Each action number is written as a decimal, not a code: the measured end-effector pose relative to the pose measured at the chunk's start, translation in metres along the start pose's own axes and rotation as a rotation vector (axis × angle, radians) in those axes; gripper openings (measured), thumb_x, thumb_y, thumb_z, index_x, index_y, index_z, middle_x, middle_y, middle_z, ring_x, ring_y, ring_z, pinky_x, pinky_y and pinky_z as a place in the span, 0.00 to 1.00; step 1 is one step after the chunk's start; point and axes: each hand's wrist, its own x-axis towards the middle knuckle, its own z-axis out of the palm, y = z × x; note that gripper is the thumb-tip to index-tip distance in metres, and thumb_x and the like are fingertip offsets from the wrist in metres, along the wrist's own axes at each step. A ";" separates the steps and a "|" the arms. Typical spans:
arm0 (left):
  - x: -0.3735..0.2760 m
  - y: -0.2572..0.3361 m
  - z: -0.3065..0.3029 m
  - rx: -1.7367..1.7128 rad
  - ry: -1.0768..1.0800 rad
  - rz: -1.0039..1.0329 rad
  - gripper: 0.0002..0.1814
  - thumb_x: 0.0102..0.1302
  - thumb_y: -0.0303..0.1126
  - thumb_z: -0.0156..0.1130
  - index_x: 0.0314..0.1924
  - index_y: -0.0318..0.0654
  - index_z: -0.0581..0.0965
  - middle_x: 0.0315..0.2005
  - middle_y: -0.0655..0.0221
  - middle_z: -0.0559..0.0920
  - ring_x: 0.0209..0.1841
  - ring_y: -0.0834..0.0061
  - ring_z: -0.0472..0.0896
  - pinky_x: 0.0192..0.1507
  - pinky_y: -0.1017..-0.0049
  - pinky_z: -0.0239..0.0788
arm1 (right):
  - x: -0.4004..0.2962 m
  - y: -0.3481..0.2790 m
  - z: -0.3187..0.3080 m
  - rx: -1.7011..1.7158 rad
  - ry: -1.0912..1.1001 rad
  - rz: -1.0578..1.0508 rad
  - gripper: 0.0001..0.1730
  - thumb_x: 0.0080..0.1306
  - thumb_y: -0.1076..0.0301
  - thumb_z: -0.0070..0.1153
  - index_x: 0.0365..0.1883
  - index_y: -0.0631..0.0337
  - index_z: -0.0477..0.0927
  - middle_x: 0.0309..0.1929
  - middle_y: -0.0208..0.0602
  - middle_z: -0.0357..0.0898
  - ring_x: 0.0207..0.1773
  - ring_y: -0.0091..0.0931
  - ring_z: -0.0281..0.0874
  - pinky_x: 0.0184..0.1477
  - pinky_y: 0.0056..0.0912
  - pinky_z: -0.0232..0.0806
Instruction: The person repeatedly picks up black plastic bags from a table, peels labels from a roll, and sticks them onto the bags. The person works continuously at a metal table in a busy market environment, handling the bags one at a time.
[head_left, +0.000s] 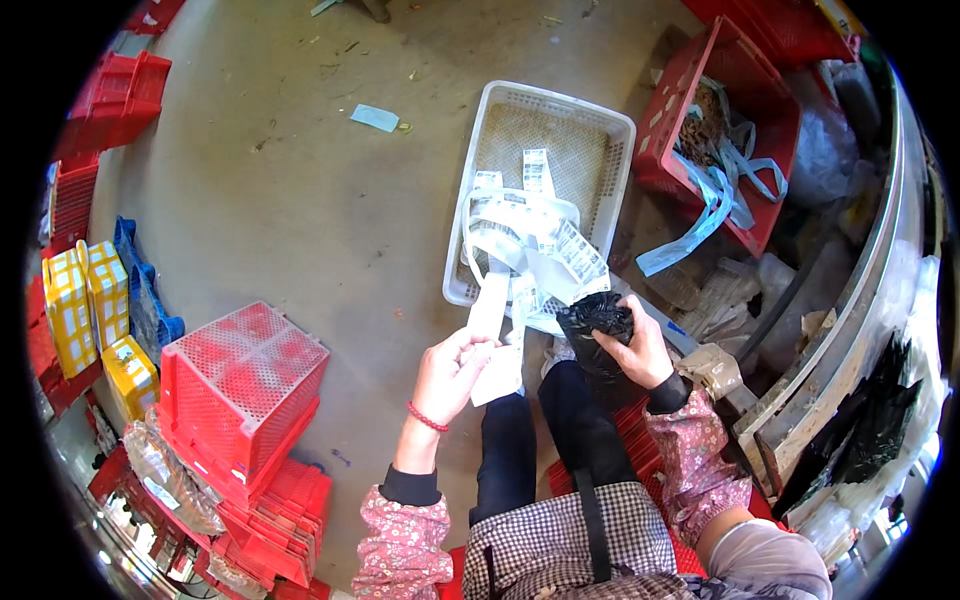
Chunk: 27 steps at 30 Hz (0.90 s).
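Note:
My left hand (448, 375), with a red bead bracelet at the wrist, pinches a strip of white labels (489, 304) between thumb and fingers. My right hand (636, 345) grips a crumpled black plastic bag (596, 334); what it holds inside cannot be seen. Beyond both hands lies a white perforated plastic basket (620, 176) on the floor. A smaller translucent white container (517, 196) sits in its near part, with printed label strips (581, 255) looped in and over it. One printed strip reaches down to the black bag.
Right of the basket, a tilted red crate (761, 97) holds brown material and blue strips (709, 240). Red crates (244, 375) are stacked at the left, near yellow-taped boxes (71, 311) and a blue pallet (146, 292). A metal-edged bench (847, 300) runs along the right.

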 end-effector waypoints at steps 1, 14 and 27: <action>-0.003 0.004 -0.003 0.058 -0.003 -0.007 0.08 0.68 0.27 0.55 0.43 0.32 0.78 0.31 0.77 0.81 0.36 0.88 0.76 0.37 0.80 0.69 | 0.000 0.003 0.001 0.051 0.017 0.019 0.21 0.55 0.69 0.66 0.43 0.64 0.70 0.34 0.45 0.78 0.39 0.36 0.79 0.43 0.33 0.69; 0.023 -0.014 0.064 0.512 -0.626 0.388 0.20 0.66 0.32 0.46 0.58 0.50 0.75 0.34 0.62 0.81 0.38 0.58 0.80 0.42 0.64 0.72 | -0.029 -0.062 0.002 0.486 -0.831 -0.191 0.37 0.52 0.67 0.71 0.59 0.64 0.68 0.46 0.42 0.78 0.51 0.31 0.76 0.56 0.34 0.66; -0.064 0.043 0.013 0.544 -0.505 0.051 0.35 0.56 0.36 0.64 0.65 0.45 0.66 0.29 0.60 0.82 0.32 0.59 0.83 0.36 0.66 0.73 | -0.025 -0.090 -0.012 0.460 -0.853 -0.241 0.49 0.45 0.74 0.70 0.67 0.63 0.63 0.56 0.49 0.76 0.58 0.35 0.75 0.60 0.35 0.64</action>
